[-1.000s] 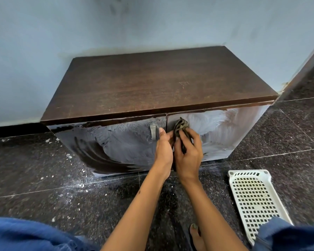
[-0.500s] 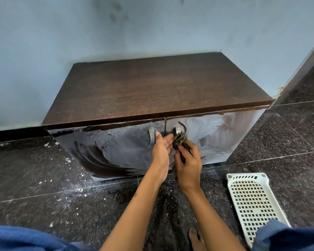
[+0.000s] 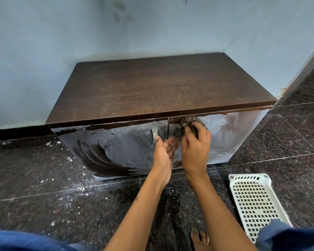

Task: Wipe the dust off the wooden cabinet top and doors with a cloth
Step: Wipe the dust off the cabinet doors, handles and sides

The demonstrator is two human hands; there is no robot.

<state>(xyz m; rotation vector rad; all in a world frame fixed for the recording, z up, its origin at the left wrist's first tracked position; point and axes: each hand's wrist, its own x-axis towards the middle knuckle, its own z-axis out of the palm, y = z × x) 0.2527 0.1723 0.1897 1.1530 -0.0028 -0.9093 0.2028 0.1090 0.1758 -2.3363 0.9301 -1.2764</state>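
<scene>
A low dark wooden cabinet (image 3: pixel 158 91) stands against the wall, its top brown and bare. Its two doors are coated in white dust with dark wiped streaks. My right hand (image 3: pixel 195 149) grips a dark crumpled cloth (image 3: pixel 189 124) and presses it on the upper left part of the right door (image 3: pixel 225 138), hiding that door's handle. My left hand (image 3: pixel 164 151) is held open, fingers straight, at the seam between the doors, just below the left door's (image 3: pixel 116 145) metal handle (image 3: pixel 154 134).
A white perforated plastic tray (image 3: pixel 256 201) lies on the dark speckled floor (image 3: pixel 43 187) at the right. Dust specks litter the floor. A bare foot (image 3: pixel 199 239) and blue-clad knees show at the bottom edge. A dark door frame (image 3: pixel 304 67) runs at the right.
My right hand has carried the cloth up and to the right on the right door, over its handle. My left hand stays open at the door seam.
</scene>
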